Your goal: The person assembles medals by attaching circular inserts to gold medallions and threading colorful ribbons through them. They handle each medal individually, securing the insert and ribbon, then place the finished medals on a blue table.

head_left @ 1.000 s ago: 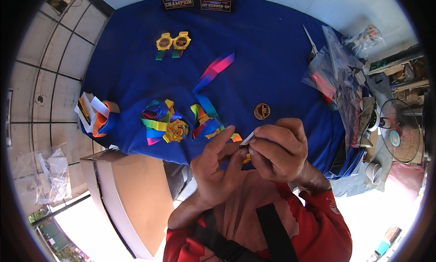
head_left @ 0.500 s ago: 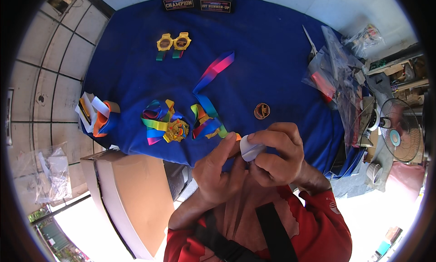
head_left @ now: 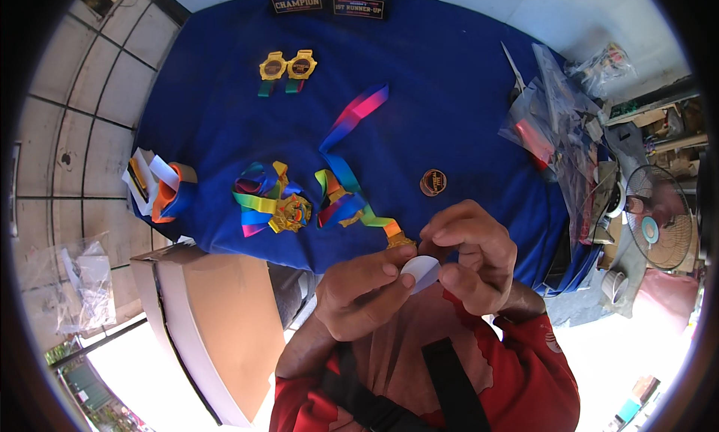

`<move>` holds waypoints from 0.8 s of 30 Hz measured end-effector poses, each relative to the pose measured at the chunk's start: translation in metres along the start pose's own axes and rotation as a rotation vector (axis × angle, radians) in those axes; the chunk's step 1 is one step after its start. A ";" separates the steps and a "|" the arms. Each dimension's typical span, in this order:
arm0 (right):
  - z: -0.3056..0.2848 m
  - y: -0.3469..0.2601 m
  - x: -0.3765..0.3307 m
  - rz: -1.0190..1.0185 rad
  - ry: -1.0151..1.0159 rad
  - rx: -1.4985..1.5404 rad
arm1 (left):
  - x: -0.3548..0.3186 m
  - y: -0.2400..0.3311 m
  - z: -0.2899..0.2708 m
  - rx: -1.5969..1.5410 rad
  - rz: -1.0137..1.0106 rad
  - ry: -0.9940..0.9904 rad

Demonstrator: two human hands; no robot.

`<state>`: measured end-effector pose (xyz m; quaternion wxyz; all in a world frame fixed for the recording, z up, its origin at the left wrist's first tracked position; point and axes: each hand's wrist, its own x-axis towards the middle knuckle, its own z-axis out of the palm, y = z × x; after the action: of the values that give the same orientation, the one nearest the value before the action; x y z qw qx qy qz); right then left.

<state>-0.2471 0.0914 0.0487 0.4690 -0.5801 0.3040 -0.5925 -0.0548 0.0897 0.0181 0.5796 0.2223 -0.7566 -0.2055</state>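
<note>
Pinched between the thumb and fingers of my left hand [head_left: 363,293] is a round white-faced sticker [head_left: 421,275], tilted so its pale side shows. My right hand [head_left: 477,256] is just right of it, fingers curved and apart; its thumb is close to the sticker's edge, and I cannot tell if they touch. Just beyond my fingertips lies a gold medal [head_left: 399,239], partly hidden, on a rainbow ribbon [head_left: 348,174]. Round dark stickers [head_left: 433,183] rest on the blue cloth above my right hand.
The blue-clothed table [head_left: 449,72] bears ribboned medals [head_left: 290,212], two gold medals [head_left: 302,64] and trophy bases [head_left: 359,4] at the far edge. Scissors [head_left: 514,67] and plastic bags [head_left: 554,110] lie right, near a fan [head_left: 659,216]. A cardboard box [head_left: 225,320] stands at left front.
My right fingers have spread apart and moved slightly right of the sticker. The sticker now lies flatter in my left hand, which has lowered, uncovering the gold medal.
</note>
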 end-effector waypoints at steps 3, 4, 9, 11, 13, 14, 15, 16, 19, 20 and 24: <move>-0.009 -0.008 0.000 0.262 -0.065 0.163 | 0.002 -0.004 0.000 0.027 0.063 -0.027; -0.010 -0.009 0.000 0.323 -0.088 0.212 | 0.003 -0.006 0.001 0.041 0.093 -0.006; -0.011 -0.011 -0.001 0.440 -0.016 0.336 | 0.011 -0.009 0.001 0.140 0.131 -0.052; -0.012 -0.009 -0.002 0.442 -0.019 0.332 | 0.012 -0.011 0.000 0.172 0.140 -0.059; -0.017 -0.006 -0.003 0.429 -0.086 0.246 | 0.008 -0.010 0.001 0.114 0.059 -0.055; -0.019 -0.003 -0.004 0.454 -0.104 0.255 | 0.005 -0.010 0.001 0.086 -0.003 -0.059; -0.020 -0.001 -0.006 0.474 -0.094 0.274 | 0.002 -0.008 0.002 0.065 -0.096 -0.033; -0.021 0.002 -0.010 0.497 -0.081 0.294 | -0.003 -0.006 0.003 0.046 -0.207 -0.013; -0.020 0.018 -0.020 0.353 -0.119 0.154 | -0.016 -0.002 0.004 -0.107 -0.504 -0.053; -0.019 0.023 -0.025 0.399 -0.081 0.174 | -0.020 -0.002 0.004 -0.190 -0.596 -0.055; -0.021 0.035 -0.043 0.561 0.035 0.178 | -0.034 0.000 0.015 -0.356 -0.817 0.000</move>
<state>-0.2654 0.1138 -0.0036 0.6582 -0.4197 0.4074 -0.4740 -0.0616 0.1101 -0.0123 0.4801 0.3996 -0.5596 -0.5446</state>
